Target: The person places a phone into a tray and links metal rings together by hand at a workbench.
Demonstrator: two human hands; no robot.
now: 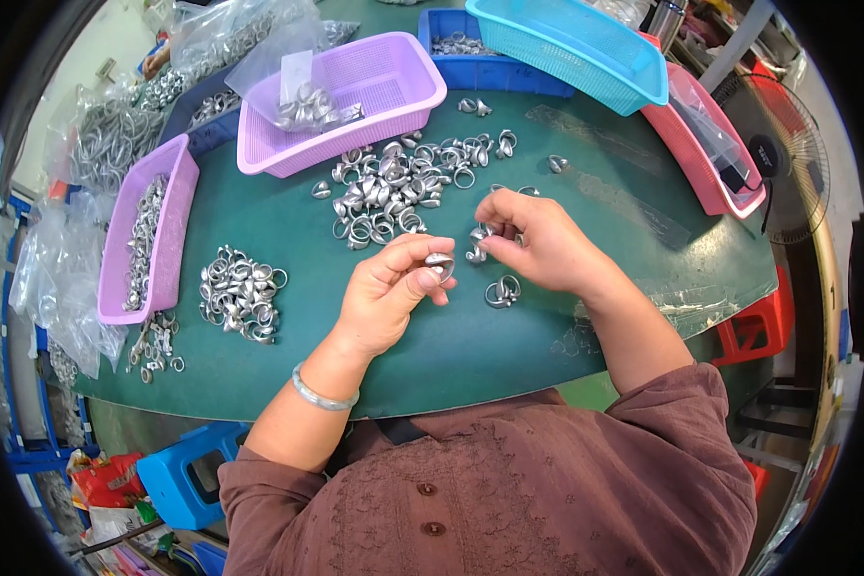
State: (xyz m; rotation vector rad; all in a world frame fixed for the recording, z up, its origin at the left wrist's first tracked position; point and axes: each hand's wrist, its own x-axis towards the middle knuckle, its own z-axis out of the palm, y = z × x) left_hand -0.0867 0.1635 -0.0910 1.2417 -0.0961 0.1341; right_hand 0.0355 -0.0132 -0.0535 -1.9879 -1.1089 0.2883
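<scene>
My left hand [388, 288] pinches a silver-grey metal ring [439, 263] with a wide domed top between thumb and fingers, above the table. To its right, my right hand [538, 240] is curled down at the table, with its thumb and fingertips closed on a similar ring [480, 231]; part of it is hidden by the fingers. More rings lie right beside those fingertips, and a few others [502, 291] sit just below the hand. Beyond both hands spreads a large loose pile of rings [394, 187]. A smaller heap of rings [240, 293] lies to the left.
A purple basket [418, 77] holding a bag of rings stands behind the pile. Another purple basket [182, 211] of small metal parts is at the left. Blue and pink baskets [701, 182] line the far right, near a fan [778, 154]. The green table's edge [470, 408] is close to my body.
</scene>
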